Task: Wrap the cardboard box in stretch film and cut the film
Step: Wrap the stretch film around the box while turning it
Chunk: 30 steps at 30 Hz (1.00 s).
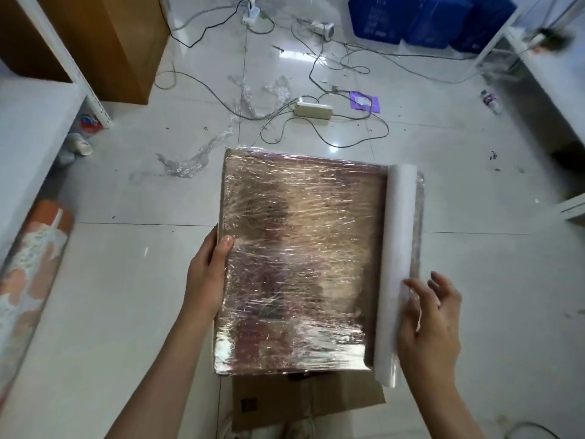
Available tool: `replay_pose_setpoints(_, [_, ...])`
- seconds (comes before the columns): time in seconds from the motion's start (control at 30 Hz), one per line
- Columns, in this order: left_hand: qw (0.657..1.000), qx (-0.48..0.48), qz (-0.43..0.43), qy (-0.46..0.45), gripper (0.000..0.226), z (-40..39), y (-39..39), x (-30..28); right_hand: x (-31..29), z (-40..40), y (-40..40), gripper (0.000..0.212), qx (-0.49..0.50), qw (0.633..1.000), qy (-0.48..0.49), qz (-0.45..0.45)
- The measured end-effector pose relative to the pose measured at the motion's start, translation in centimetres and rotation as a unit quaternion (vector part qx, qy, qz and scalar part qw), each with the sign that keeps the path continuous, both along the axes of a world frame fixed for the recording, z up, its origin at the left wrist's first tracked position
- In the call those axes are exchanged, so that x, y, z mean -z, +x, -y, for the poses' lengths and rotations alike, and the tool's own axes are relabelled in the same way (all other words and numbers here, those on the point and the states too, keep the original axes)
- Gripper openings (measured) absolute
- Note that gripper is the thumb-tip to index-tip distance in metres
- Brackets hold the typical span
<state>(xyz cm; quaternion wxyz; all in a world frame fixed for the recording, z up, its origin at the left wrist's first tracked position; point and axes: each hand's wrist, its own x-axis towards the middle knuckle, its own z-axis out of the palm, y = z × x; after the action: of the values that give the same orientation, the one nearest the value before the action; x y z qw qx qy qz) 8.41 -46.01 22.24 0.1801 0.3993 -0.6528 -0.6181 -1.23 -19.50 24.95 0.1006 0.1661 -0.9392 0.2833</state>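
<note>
A flat cardboard box point(300, 264), covered in shiny wrinkled stretch film, is held above the tiled floor in the middle of the view. My left hand point(207, 274) grips its left edge, thumb on top. The white stretch film roll point(397, 264) lies along the box's right edge, film still joined to the wrapping. My right hand point(430, 321) rests against the roll's near end with fingers spread and slightly curled around it.
Another cardboard piece point(304, 403) lies under the box near me. Crumpled film scraps point(196, 156), cables and a power strip point(313, 109) litter the floor beyond. White shelving stands left point(34, 122) and right point(557, 77); blue crates point(430, 17) sit far back.
</note>
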Motion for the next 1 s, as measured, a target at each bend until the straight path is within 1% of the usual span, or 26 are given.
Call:
replay_pose_setpoints(0.03, [1.000, 0.000, 0.001, -0.006, 0.053, 0.1, 0.1, 0.2, 0.1, 0.2, 0.2, 0.030, -0.005, 0.999, -0.033, 0.020])
replay_pose_setpoints(0.1, [1.000, 0.005, 0.013, -0.011, 0.049, 0.2, 0.3, 0.6, -0.1, 0.7, 1.0, 0.037, -0.022, 0.994, -0.087, 0.056])
replay_pose_setpoints(0.13, [1.000, 0.011, 0.022, -0.011, 0.052, 0.2, 0.4, 0.6, 0.0, 0.9, 1.3, 0.043, -0.020, 0.992, -0.097, 0.073])
replay_pose_setpoints(0.17, [0.999, 0.017, 0.040, -0.022, 0.061, 0.1, 0.5, 0.5, 0.0, 1.1, 1.5, 0.051, -0.011, 0.991, -0.096, 0.092])
replay_pose_setpoints(0.2, [0.995, 0.022, 0.075, -0.066, 0.071, 0.0, 0.6, 0.3, 0.3, 1.3, 1.6, 0.059, 0.005, 0.992, -0.077, 0.100])
replay_pose_setpoints(0.23, [0.980, 0.026, 0.123, -0.155, 0.075, -0.2, 0.7, -0.1, 0.6, 1.5, 1.6, 0.066, 0.016, 0.994, -0.051, 0.091])
replay_pose_setpoints(0.27, [0.946, 0.024, 0.174, -0.273, 0.072, -0.5, 0.7, -0.4, 1.1, 1.6, 1.6, 0.069, 0.014, 0.998, -0.027, 0.063])
replay_pose_setpoints(0.3, [0.895, 0.018, 0.216, -0.391, 0.065, -0.8, 0.7, -0.9, 1.6, 1.7, 1.6, 0.068, 0.006, 0.999, -0.012, 0.033])
replay_pose_setpoints(0.33, [0.847, 0.020, 0.232, -0.478, 0.059, -1.5, 0.4, -1.5, 2.0, 1.8, 1.7, 0.066, 0.004, 1.000, -0.004, 0.015])
replay_pose_setpoints(0.37, [0.818, 0.033, 0.225, -0.529, 0.057, -2.5, -0.1, -2.0, 2.2, 1.9, 1.7, 0.065, 0.008, 1.000, -0.003, 0.011])
replay_pose_setpoints(0.4, [0.799, 0.059, 0.207, -0.562, 0.057, -3.9, -0.7, -2.1, 2.4, 1.8, 1.7, 0.064, 0.013, 1.000, -0.004, 0.015])
replay_pose_setpoints(0.43, [0.785, 0.097, 0.188, -0.582, 0.059, -5.4, -1.2, -1.8, 2.5, 1.6, 1.7, 0.064, 0.019, 1.000, -0.002, 0.017])
replay_pose_setpoints(0.5, [0.757, 0.171, 0.177, -0.605, 0.063, -8.0, -2.0, -0.3, 2.6, 1.1, 1.8, 0.064, 0.020, 1.000, 0.004, 0.013])
replay_pose_setpoints(0.57, [0.739, 0.200, 0.187, -0.616, 0.066, -9.0, -2.2, 1.2, 2.6, 0.6, 1.8, 0.065, 0.013, 1.000, 0.005, 0.012])
replay_pose_setpoints(0.7, [0.732, 0.189, 0.200, -0.623, 0.068, -8.3, -2.5, 1.6, 2.3, 0.3, 1.1, 0.065, 0.003, 1.000, 0.015, 0.012])
replay_pose_setpoints(0.83, [0.734, 0.170, 0.195, -0.628, 0.060, -10.2, -3.3, 0.8, 2.1, 0.3, 0.0, 0.064, -0.010, 1.000, 0.000, 0.016])
replay_pose_setpoints(1.0, [0.722, 0.251, 0.164, -0.624, 0.067, -13.3, -3.7, 2.1, 2.0, -0.1, -0.6, 0.063, -0.021, 1.000, -0.012, 0.016])
